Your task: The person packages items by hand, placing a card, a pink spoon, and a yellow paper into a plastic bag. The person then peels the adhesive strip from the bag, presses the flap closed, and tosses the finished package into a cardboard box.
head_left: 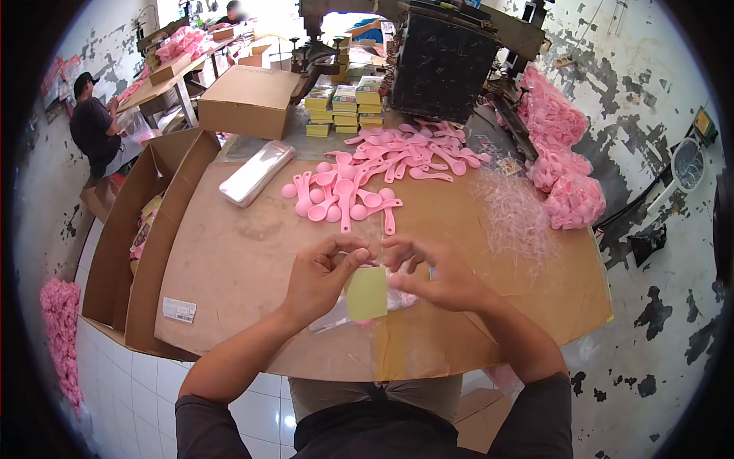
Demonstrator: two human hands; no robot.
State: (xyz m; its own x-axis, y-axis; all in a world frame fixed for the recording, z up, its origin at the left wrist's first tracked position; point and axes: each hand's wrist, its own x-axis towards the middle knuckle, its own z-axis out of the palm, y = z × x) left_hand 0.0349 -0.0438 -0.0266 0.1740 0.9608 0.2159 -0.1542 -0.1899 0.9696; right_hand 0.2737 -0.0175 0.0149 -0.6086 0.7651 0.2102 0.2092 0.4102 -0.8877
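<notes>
A small plain yellow-green card (367, 295) hangs facing me, low over the front of the cardboard-covered table. My left hand (325, 271) is closed at its upper left, thumb and index finger pinched together at the top edge. Whether clear film also runs between these fingers is too fine to see. On the other side, my right hand (437, 274) has curved fingers, with a gap between thumb and fingertips beside the card's right edge. Clear plastic bags (332, 315) lie under the card, partly hidden. Ahead of both hands is a heap of pink measuring spoons (344, 191).
Left of the spoons lies a stack of clear bags (257, 173). Behind stand a cardboard box (248, 99), stacked yellow cards (345, 107) and a dark machine (440, 65). Plastic scraps (516, 214) and bagged pink spoons (573, 200) line the right. A person (95, 126) sits far left.
</notes>
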